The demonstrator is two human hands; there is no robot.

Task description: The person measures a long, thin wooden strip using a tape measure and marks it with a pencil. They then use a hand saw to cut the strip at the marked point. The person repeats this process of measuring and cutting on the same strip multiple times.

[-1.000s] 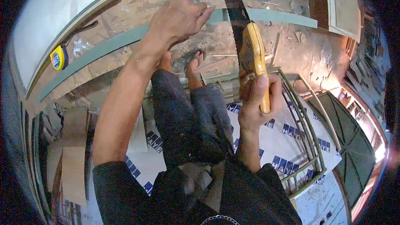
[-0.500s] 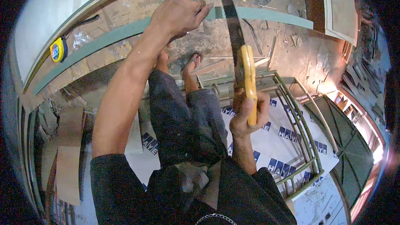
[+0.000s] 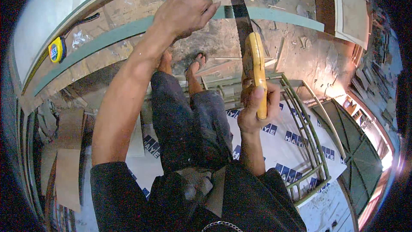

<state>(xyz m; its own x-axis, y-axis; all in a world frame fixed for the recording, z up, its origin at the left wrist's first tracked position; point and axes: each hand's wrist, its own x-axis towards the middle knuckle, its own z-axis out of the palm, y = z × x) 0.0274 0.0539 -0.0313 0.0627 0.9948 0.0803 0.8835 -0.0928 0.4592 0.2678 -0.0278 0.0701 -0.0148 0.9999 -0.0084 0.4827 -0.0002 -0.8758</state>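
A hand saw with a yellow handle [image 3: 256, 68] is in my right hand [image 3: 256, 107], its fingers wrapped round the grip. Its dark toothed blade [image 3: 239, 13] points away from me and crosses a long, narrow green strip [image 3: 281, 15]. Left of the blade, my left hand [image 3: 182, 13] is closed over the strip, thumb pointing toward the saw. Part of the strip is hidden under that hand. Beside the blade, a darker patch shows on the strip.
On the left, a yellow tape measure [image 3: 57, 50] lies by a pale framed panel [image 3: 64, 13]. Below the strip to the right, a green metal frame [image 3: 319, 157] rests on a printed white sheet [image 3: 274, 146]. Brown boards [image 3: 71, 167] stand at lower left. My foot [image 3: 196, 64] is under the strip.
The saw and my right hand have moved forward, away from my body, along the blade's line. My left hand stays in place on the strip.
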